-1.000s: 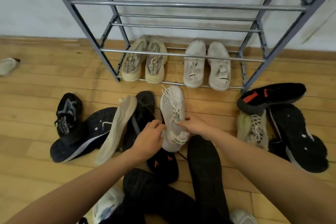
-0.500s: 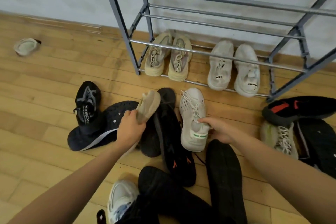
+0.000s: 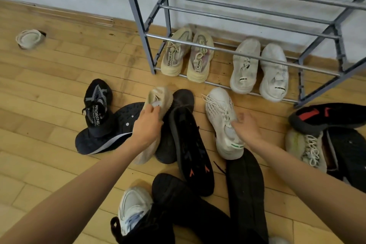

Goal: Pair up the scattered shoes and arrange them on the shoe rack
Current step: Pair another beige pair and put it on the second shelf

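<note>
A wooden floor [image 3: 49,85] fills most of the frame and meets a pale wall along the top. The grey metal shoe rack [image 3: 138,20] stands against that wall in the upper right. On its lowest bars a beige pair [image 3: 174,55] sits side by side at the left and a white pair [image 3: 244,67] at the right.

The other shoes lie scattered on the floor below the rack. A long black shoe [image 3: 245,184] stretches down the lower centre, and a black shoe with orange marks [image 3: 190,148] lies between the two hands. At centre left a navy shoe [image 3: 111,134] shows its sole, with a black lettered shoe [image 3: 97,105] resting on it. At the right edge a black shoe with a red stripe [image 3: 326,117] lies above a pale laced shoe [image 3: 309,148].

The left hand [image 3: 147,127], in the middle of the frame, has its fingers curled round a beige shoe [image 3: 158,99] that is turned on its side against a dark shoe. The right hand [image 3: 246,127], right of centre, has its fingers hooked over the collar of a white laced shoe [image 3: 221,113], which is upright just below the rack.

A white and blue shoe [image 3: 132,208] peeks out at the bottom, and a lone pale shoe [image 3: 29,38] lies in the upper left
</note>
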Demonstrator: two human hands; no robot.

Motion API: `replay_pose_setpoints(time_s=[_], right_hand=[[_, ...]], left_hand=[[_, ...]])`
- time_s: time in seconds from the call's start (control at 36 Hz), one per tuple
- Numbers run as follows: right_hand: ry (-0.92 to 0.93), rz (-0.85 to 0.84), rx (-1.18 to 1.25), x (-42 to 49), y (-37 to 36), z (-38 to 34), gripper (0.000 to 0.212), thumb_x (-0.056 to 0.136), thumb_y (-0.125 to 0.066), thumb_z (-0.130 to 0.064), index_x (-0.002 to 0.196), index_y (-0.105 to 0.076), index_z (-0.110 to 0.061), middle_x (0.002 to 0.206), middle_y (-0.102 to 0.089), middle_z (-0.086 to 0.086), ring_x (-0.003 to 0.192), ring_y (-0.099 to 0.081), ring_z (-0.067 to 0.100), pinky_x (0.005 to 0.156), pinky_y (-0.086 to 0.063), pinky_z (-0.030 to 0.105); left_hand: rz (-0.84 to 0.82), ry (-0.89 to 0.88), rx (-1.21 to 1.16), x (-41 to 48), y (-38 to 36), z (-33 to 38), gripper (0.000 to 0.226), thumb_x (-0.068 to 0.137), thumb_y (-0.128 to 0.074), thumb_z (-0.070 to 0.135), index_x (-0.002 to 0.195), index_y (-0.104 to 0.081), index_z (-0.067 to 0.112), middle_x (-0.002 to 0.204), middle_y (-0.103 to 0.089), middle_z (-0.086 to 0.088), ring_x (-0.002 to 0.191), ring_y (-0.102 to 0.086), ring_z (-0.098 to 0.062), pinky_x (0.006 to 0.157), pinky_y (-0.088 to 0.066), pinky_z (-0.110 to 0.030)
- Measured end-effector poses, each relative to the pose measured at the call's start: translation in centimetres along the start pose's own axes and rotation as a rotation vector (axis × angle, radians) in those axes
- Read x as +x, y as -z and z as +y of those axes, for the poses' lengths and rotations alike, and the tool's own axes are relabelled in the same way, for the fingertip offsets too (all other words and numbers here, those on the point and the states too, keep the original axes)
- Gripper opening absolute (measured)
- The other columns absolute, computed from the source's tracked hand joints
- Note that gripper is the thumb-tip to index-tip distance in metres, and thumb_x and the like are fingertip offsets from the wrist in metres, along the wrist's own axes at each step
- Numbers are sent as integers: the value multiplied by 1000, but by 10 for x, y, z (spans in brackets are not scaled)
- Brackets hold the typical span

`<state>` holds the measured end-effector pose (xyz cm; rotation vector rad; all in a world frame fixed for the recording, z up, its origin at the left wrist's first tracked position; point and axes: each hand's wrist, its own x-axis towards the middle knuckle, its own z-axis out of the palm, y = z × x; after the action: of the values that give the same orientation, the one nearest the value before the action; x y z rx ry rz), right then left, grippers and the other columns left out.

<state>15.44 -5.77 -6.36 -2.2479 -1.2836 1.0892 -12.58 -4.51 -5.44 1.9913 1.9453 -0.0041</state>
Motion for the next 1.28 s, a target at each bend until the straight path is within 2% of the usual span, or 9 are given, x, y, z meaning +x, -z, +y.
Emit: replay_pose_setpoints(time_s=[0.14, 0.25, 0.36, 0.5, 0.67, 0.92, 1.0, 1.11, 1.28], right_hand=[[274, -120, -115, -15, -13, -25, 48, 91, -57, -22, 137, -43, -15, 142, -43, 8, 132, -39, 22, 105, -31, 30], [231, -416, -150, -32, -33, -42, 62, 91, -60, -26, 145, -31, -15, 145, -42, 5, 133, -42, 21, 105, -35, 30], [229, -540, -175, -43, -51, -46, 72, 90, -61, -22, 149, -19, -18, 142, -45, 7, 125, -50, 24, 102, -43, 33], [221, -519, -186, -41, -57, -50, 67, 92, -59, -21, 146, -20, -16, 142, -44, 8, 124, -50, 26, 102, -43, 36], [196, -475, -191, -32, -56, -56, 49, 93, -55, -22, 137, -34, -15, 129, -53, 9, 108, -57, 23, 88, -46, 32], [224, -362, -118, -25, -45, -76, 44, 96, -50, -31, 135, -43, -11, 137, -49, 7, 126, -46, 21, 97, -35, 28], [229, -248, 91, -20, -37, -89, 42, 98, -43, -39, 132, -46, -15, 130, -51, 2, 114, -48, 14, 99, -36, 28], [249, -208, 305, -13, -23, -102, 49, 97, -35, -50, 136, -42, -21, 135, -49, -3, 125, -48, 16, 109, -38, 45], [78, -357, 310, -6, 25, -79, 56, 92, -55, -42, 141, -39, -20, 133, -50, 0, 110, -59, 20, 87, -55, 37]], left_hand=[[-86, -89, -14, -7, -12, 7, 61, 87, -51, 6, 144, -29, 10, 139, -39, -15, 122, -37, -35, 96, -35, -40], [-63, -96, -98, -5, -14, -1, 56, 86, -48, 2, 140, -36, 8, 132, -46, -17, 118, -43, -36, 94, -39, -42], [47, -54, -179, -13, -15, -5, 50, 88, -51, 6, 137, -39, 7, 136, -36, -18, 118, -44, -39, 95, -42, -43], [-100, 323, -288, -7, -8, -11, 73, 84, -63, 33, 140, -25, 3, 140, -32, -22, 131, -29, -43, 104, -31, -50], [-287, 335, -202, 5, 1, -19, 119, 64, -80, 47, 148, -7, 6, 147, -28, -21, 138, -21, -42, 110, -27, -51], [-301, 374, -195, 7, 17, -13, 102, 61, -80, 38, 139, -25, 3, 140, -30, -17, 134, -25, -38, 106, -35, -51], [-188, 270, -178, 8, 32, -11, 101, 60, -81, 34, 139, -24, 9, 139, -30, -12, 132, -27, -35, 105, -35, -52], [-42, -37, 16, 9, 55, 5, 99, 62, -81, 30, 141, -23, 13, 141, -28, -6, 133, -26, -30, 104, -31, -49], [9, -411, 238, 19, 67, 47, 94, 68, -71, 17, 146, -19, 16, 148, -22, -6, 139, -18, -28, 110, -18, -46]])
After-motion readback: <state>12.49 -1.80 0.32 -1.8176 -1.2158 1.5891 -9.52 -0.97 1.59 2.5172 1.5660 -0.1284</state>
